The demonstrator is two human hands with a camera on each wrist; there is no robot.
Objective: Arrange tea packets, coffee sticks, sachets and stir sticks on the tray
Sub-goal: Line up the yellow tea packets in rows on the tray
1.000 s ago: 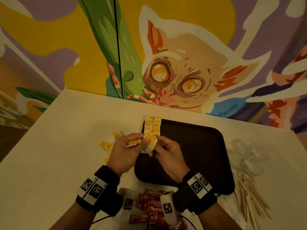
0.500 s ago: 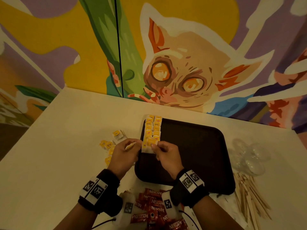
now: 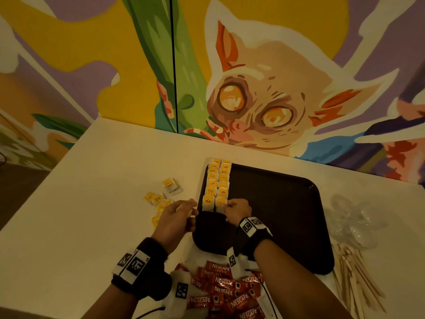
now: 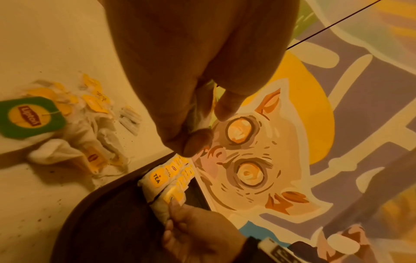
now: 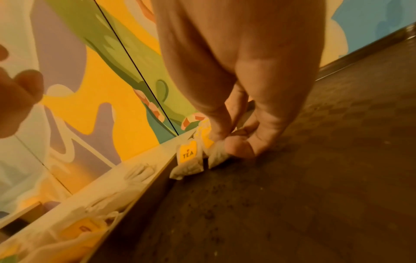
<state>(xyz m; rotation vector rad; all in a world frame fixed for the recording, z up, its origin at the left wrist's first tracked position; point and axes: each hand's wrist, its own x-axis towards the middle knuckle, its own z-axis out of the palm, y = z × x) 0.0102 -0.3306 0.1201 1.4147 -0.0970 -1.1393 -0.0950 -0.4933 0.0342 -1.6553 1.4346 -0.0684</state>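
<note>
While your right hand (image 3: 238,209) sits low on the dark tray (image 3: 287,217), its thumb and fingertips (image 5: 238,147) are pinching the nearest tea bag of the right-hand column (image 3: 221,203) and holding it down on the tray floor. That bag lies just beside the one labelled TEA (image 3: 208,202), which ends the left column. Both columns of tea bags (image 3: 217,180) run along the tray's left edge toward the mural wall (image 3: 264,88).

Your left hand (image 3: 176,218) hovers just off the tray's left rim, knuckles up and fingers curled. From the left wrist view it's gripping another tea bag (image 4: 201,113) between thumb and fingers; only a bit of white paper shows, so it's hard to say more about it.

Compared with a second ago, things moved along: back then both hands were up together over the tray's left edge, fiddling with one bag between them. Half a second ago the right hand was already bringing it down at the end of the rows, and now it's seated. The left hand has drifted back out to the left, away from the right one.

The loose pile of tea bags (image 3: 161,199) is on the table (image 3: 92,203) left of the tray, red coffee sticks (image 3: 224,288) lie heaped near you between your wrists, and the wooden stir sticks (image 3: 354,277) lie off the tray's right corner.
</note>
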